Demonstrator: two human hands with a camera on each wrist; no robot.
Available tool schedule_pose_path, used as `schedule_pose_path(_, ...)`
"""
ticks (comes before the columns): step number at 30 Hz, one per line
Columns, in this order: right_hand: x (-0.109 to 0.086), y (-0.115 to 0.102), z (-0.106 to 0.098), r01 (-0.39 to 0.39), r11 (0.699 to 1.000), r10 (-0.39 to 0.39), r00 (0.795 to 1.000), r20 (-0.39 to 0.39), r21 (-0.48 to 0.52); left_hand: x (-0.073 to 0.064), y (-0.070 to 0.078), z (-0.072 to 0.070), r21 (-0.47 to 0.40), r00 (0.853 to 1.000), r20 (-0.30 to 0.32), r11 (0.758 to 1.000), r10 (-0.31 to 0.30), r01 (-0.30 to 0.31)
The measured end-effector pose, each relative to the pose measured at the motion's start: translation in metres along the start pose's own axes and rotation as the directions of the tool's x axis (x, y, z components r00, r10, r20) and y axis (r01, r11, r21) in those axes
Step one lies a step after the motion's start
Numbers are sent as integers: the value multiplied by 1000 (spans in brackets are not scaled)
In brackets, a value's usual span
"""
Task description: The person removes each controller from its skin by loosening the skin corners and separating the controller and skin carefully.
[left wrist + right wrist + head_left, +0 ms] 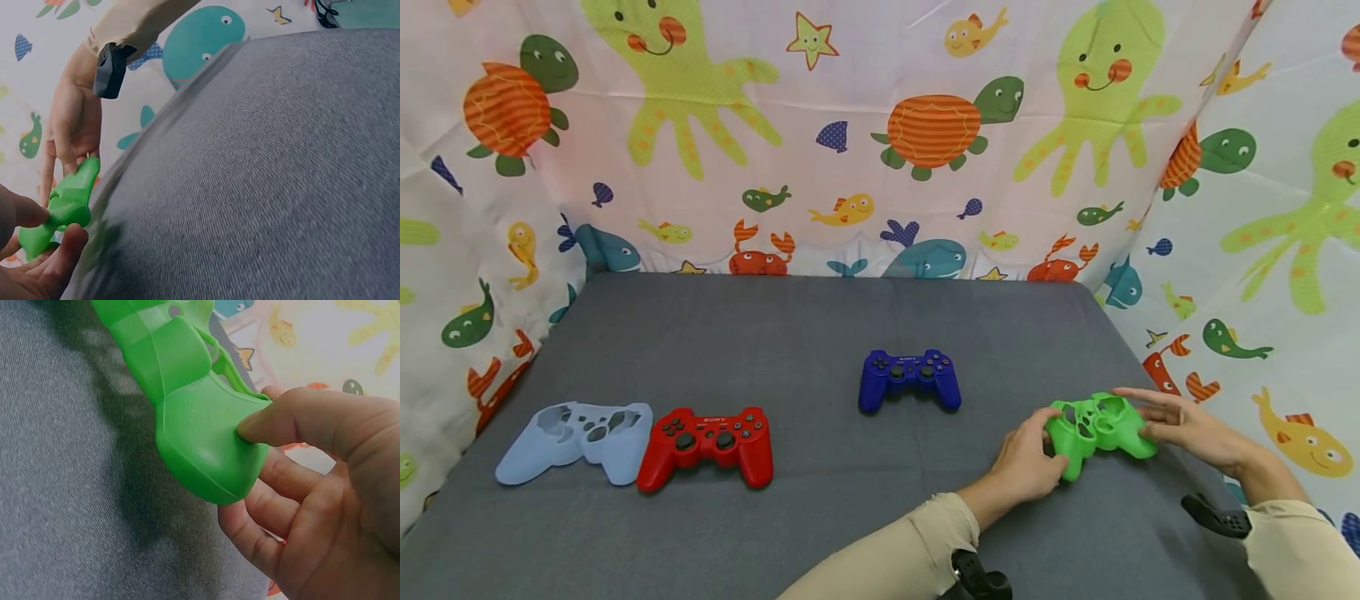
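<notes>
A green silicone controller cover [1103,433] is held between both hands at the right side of the table. My left hand [1026,458] grips its left handle, thumb on the near side and fingers behind. My right hand [1202,433] pinches the other handle. In the right wrist view, the right thumb presses on the cover's [206,437] rounded handle end, with the fingers beneath. The cover has open cut-outs, and its shadow falls on the cloth. In the left wrist view, the cover [72,200] spans from one hand to the other.
A dark blue game controller [910,377] lies near the middle of the grey table [820,533]. To the left, a red controller [705,433] lies against a pale blue controller cover [542,446]. A sea-animal curtain [865,75] surrounds the back and sides.
</notes>
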State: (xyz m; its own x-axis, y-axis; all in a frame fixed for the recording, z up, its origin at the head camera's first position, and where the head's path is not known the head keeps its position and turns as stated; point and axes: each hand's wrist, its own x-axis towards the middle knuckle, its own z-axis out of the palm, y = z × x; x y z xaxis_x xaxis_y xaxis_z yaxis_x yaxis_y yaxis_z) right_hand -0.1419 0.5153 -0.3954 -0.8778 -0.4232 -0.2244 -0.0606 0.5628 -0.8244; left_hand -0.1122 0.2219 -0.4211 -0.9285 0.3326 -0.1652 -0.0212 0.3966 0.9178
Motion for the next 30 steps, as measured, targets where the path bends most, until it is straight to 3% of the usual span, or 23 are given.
schedule_pose_path(9,0,2,0,-12,998,10,1000,-27,-68,1,-3,9,26,1000,-14,1000,-16,16)
schedule_pose_path(18,0,3,4,-30,993,26,999,-34,-110,1,-9,9,54,1000,7,998,14,-15)
schedule_pose_path(30,-5,6,3,-62,987,57,998,-42,-146,3,-10,7,64,1000,18,998,-11,10)
